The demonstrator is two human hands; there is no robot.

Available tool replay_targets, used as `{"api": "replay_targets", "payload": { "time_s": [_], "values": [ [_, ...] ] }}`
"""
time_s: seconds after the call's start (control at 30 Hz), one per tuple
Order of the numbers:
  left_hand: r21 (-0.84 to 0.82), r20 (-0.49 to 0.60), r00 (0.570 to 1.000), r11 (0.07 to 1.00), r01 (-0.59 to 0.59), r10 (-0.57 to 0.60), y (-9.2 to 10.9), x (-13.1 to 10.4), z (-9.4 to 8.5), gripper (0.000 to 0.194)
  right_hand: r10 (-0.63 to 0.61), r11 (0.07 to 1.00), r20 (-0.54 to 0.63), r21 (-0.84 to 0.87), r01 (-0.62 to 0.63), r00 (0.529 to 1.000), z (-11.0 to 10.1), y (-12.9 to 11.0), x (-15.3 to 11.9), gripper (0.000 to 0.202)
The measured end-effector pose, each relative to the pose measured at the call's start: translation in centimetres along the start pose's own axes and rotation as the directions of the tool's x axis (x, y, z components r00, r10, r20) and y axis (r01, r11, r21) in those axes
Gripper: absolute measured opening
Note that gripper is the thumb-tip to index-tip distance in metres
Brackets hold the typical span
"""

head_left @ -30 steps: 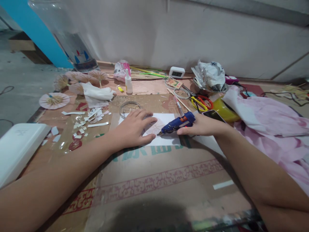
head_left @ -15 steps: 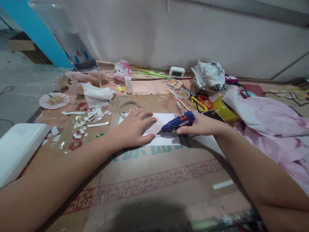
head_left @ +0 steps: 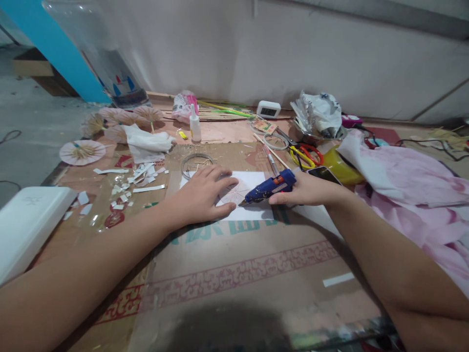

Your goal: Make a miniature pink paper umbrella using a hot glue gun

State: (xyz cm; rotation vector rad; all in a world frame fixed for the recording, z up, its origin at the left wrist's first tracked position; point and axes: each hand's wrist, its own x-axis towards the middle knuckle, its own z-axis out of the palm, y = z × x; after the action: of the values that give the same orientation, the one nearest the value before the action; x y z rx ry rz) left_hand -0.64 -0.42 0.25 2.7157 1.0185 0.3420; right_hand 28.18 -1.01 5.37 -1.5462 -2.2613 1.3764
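Nothing has visibly moved: your right hand (head_left: 309, 188) grips the stiff glue gun (head_left: 268, 187); your spread left hand (head_left: 206, 194) should press the flimsy-looking disc (head_left: 237, 192) lightly.

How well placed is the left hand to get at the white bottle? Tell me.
Probably yes: the left hand has its fingers spread, and the white bottle stands upright beyond it. Little more than a low ring seems to lie between, likely easy to pass over.

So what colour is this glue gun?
The glue gun is mostly blue, as the head view shows.
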Motion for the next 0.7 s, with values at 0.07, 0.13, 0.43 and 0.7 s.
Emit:
{"api": "replay_targets", "payload": {
  "time_s": [0.07,0.13,0.43,0.7],
  "values": [
    [0.000,-0.006,1.000,1.000,-0.002,0.002,0.0,0.0,0.0,0.056,-0.004,1.000,0.004,0.015,0.004,1.000,0.0,0.0,0.0,0.054],
    [0.005,-0.007,1.000,1.000,-0.004,0.004,0.0,0.0,0.0,0.057,-0.003,1.000,0.004,0.024,0.003,1.000,0.0,-0.1,0.0,0.054],
    [0.009,0.000,1.000,1.000,-0.003,0.003,0.0,0.0,0.0,0.057,-0.017,0.999,0.022,0.049,0.016,1.000,-0.1,-0.2,-0.5,0.051],
    [-0.025,-0.022,0.999,0.999,0.030,-0.031,0.1,0.1,-0.1,0.063,0.041,0.946,-0.620,0.276,0.168,0.784,-1.2,1.0,0.0,0.068]
  ]
}}
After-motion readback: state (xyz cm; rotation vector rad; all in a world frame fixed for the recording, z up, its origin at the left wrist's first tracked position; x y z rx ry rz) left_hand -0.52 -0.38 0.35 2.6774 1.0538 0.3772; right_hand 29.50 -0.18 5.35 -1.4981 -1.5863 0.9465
